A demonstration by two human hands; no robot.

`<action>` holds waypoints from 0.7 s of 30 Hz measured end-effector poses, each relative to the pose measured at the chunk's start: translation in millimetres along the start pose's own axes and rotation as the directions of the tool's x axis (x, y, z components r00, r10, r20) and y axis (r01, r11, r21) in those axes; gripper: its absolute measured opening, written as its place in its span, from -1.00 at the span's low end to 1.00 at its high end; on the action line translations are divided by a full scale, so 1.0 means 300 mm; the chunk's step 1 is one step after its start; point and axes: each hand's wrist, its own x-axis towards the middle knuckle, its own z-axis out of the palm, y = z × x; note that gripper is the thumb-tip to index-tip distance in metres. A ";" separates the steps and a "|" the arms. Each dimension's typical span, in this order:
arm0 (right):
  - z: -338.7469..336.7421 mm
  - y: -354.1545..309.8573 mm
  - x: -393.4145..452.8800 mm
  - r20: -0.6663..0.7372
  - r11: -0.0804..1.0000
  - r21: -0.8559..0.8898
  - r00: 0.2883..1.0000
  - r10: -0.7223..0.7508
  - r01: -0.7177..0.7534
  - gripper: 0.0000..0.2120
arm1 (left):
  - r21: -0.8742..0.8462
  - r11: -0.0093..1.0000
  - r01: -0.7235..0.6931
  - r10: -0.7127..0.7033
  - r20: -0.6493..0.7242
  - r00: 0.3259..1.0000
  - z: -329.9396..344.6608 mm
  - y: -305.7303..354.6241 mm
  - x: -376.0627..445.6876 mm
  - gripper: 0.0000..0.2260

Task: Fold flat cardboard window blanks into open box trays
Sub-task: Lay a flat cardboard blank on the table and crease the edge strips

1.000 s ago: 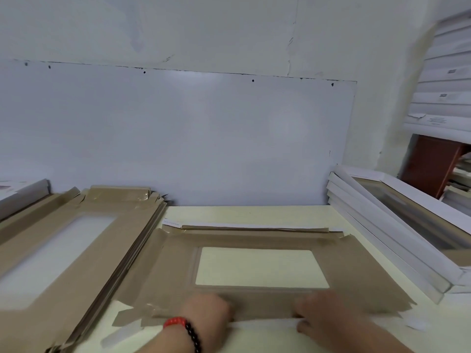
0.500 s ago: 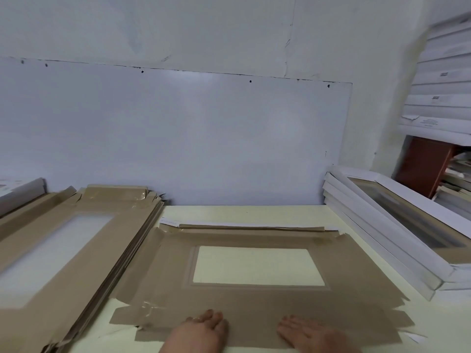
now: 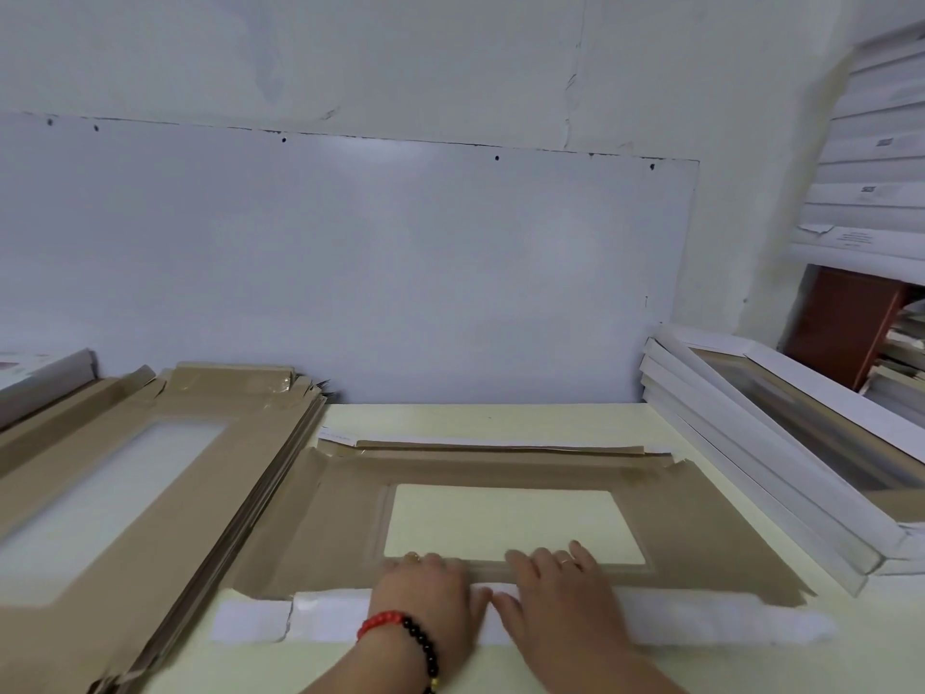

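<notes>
Both hands, left hand (image 3: 425, 588) and right hand (image 3: 555, 583), fingers flat, are pressing the blank (image 3: 701, 533)'s near flap (image 3: 675, 618) over (side flaps apparently unfolded).

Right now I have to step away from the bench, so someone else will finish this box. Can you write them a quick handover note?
Left hand and right hand: both flat, fingers straight, pressing the near flap of the blank, folded white side up.
The blank lies brown side up on the table, window in the middle. Its far flap is also folded over.
The stack of flat blanks is on the left, finished white trays lean on the right.
Done: near and far creases. Left: the two side flaps still lie flat; no walls stand yet.
</notes>
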 end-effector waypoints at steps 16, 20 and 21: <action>0.148 0.396 -0.040 0.241 0.987 -0.007 0.957 0.160 -0.163 -0.45 | -0.044 0.984 0.172 -0.177 -0.133 0.975 0.209 -0.391 0.021 -0.30; 0.135 0.467 -0.066 0.243 0.969 -0.075 0.938 0.248 -0.237 -0.45 | -0.042 0.974 0.224 -0.228 -0.125 0.966 0.216 -0.464 -0.002 -0.20; 0.132 0.477 -0.072 0.227 0.968 -0.076 0.941 0.252 -0.241 -0.46 | -0.054 0.972 0.229 -0.234 -0.125 0.964 0.212 -0.478 -0.009 -0.23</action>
